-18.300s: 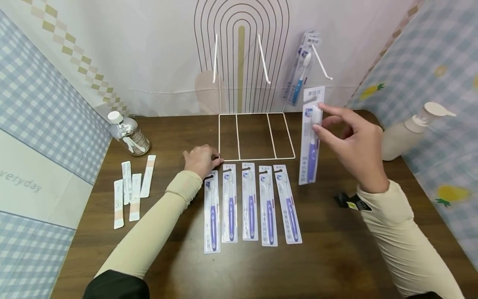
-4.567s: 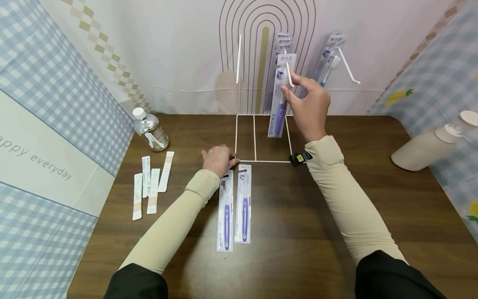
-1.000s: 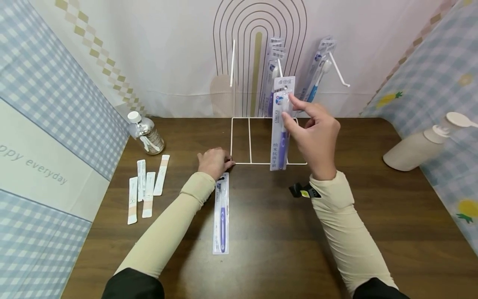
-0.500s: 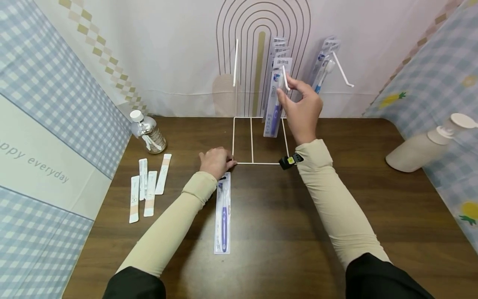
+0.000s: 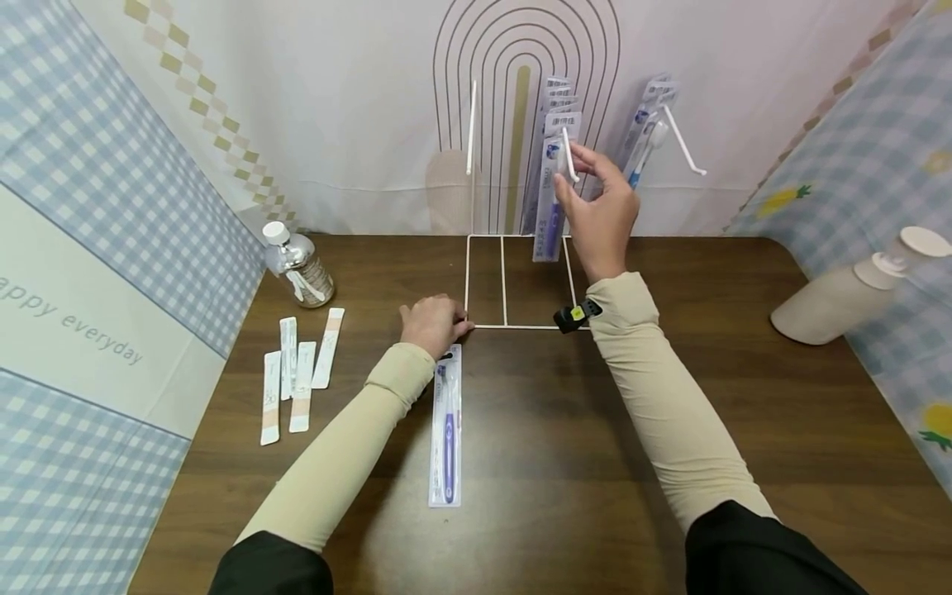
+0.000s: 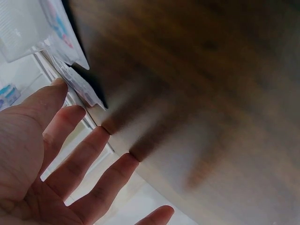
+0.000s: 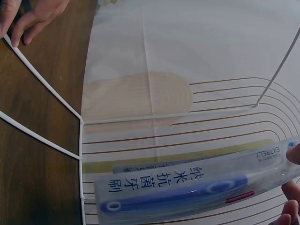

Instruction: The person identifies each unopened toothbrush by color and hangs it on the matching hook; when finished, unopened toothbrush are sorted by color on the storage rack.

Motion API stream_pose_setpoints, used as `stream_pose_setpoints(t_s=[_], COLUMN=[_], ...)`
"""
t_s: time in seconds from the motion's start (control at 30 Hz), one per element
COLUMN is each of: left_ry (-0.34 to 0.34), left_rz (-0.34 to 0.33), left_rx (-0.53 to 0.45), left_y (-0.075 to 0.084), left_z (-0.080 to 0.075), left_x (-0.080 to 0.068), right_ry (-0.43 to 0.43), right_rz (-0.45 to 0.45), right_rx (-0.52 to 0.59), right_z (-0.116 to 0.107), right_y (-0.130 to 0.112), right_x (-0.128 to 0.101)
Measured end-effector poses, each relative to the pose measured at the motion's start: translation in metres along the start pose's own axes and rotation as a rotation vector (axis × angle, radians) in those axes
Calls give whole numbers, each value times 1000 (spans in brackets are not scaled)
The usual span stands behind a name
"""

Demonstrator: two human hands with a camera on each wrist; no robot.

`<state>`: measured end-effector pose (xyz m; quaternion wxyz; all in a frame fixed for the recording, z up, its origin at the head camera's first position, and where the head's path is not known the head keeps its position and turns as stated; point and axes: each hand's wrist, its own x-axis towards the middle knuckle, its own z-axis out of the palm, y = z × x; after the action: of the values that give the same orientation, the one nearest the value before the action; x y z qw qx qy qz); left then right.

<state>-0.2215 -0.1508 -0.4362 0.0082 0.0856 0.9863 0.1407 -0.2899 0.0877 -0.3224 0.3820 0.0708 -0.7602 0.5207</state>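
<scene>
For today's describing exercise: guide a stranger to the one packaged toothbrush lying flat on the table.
Start at the white wire rack at the back of the brown table. Just in front of its near-left corner, beside the left hand, lies a purple toothbrush pack. It alone lies flat; the others hang from the hooks.

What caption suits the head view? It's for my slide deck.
Right hand hangs a packaged toothbrush on the wire rack; left hand steadies its base.

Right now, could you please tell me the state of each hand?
Left hand: open, fingers resting on the white wire rack base.
Right hand: pinching a packaged purple toothbrush at the middle hook.
</scene>
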Motion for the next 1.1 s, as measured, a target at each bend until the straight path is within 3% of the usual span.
stream_pose_setpoints(t_s=[0.17,0.33,0.5,0.83,1.1], left_ry=[2,-11,-3,-6,-24], left_rz=[-2,0,6,3,-12], left_rx=[-1,-2,-11,-8,-5], left_y=[0,0,-1,-1,1], left_z=[2,2,1,0,-1], left_x=[1,1,0,3,3], right_ry=[20,3,-174,-585,-832], right_rz=[-14,-38,-33,10,73], right_rx=[-14,26,45,-62,-199], right_z=[-6,-8,-2,12,19], right_y=[2,0,-4,-7,-7], right_x=[-8,-36,-79,-165,-200])
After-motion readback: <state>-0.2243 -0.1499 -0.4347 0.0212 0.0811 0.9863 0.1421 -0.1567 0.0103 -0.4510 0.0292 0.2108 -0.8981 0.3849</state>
